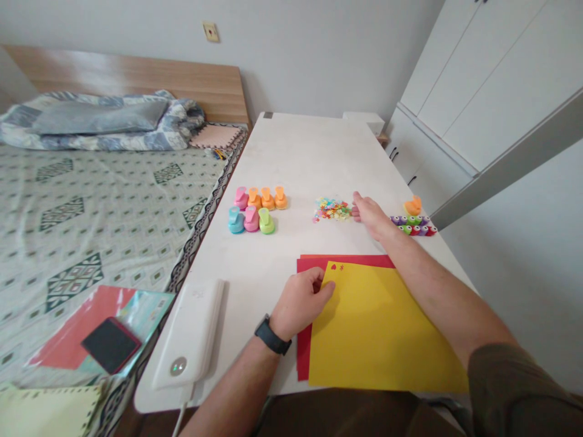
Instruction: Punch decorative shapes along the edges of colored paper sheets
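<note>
Nearest, beneath the forearms, a yellow rectangular paper sheet [382,334] is laid over red paper [303,340], which shows through its heart-shaped and small star-like cut-outs. Its upper left corner is pinched between thumb and fingers of the left hand [303,300], seemingly so that it is steadied or can be lifted. Left of that hand, a long white plastic device [191,328] is set near the edge of the white worktop [255,340], probably to leave the middle free.

Beyond, the right hand [370,215] is held narrow beside a loose heap of multicoloured paper confetti [334,209]; whether anything is gripped cannot be told. Past the left hand, pink, orange, blue and green plastic punches [255,209] are lined in two rows, apparently for easy choosing. Right of the right hand, purple, green and red eyed plastic pieces [413,226] are grouped likewise.
</note>
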Tool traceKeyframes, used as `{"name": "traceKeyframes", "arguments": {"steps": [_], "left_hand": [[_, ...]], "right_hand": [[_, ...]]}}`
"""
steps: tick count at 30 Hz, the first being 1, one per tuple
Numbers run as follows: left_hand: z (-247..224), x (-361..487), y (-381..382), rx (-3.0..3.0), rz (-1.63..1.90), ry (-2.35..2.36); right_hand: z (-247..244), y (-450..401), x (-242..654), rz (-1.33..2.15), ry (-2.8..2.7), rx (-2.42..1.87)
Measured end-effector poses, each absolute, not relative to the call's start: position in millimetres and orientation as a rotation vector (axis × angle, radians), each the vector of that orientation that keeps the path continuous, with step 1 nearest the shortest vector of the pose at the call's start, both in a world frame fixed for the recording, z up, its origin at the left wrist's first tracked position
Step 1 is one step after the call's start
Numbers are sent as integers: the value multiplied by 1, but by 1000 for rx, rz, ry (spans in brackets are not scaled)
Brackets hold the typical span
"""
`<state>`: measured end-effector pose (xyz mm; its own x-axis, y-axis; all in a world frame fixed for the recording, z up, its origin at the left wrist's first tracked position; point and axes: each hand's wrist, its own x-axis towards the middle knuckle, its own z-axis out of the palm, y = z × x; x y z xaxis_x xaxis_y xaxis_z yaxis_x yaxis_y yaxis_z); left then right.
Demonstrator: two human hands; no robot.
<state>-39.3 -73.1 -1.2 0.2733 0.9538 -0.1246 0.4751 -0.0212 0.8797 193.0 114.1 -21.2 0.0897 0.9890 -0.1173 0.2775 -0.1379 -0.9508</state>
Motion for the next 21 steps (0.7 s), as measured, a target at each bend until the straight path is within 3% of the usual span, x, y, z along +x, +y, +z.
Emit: {"name": "traceKeyframes", "arguments": {"steps": [5,11,21], "left_hand": [[-1,-39,-73,1639,668,1339],[-3,-39,-73,1646,636,1328],[-4,-40,-73,1660,630,1333]], "right_hand": [[-24,118,183,1219,-1155,-1462],[-23,121,188,1072,-1123,-1510],[-18,122,188,1282,-987,-1410]]}}
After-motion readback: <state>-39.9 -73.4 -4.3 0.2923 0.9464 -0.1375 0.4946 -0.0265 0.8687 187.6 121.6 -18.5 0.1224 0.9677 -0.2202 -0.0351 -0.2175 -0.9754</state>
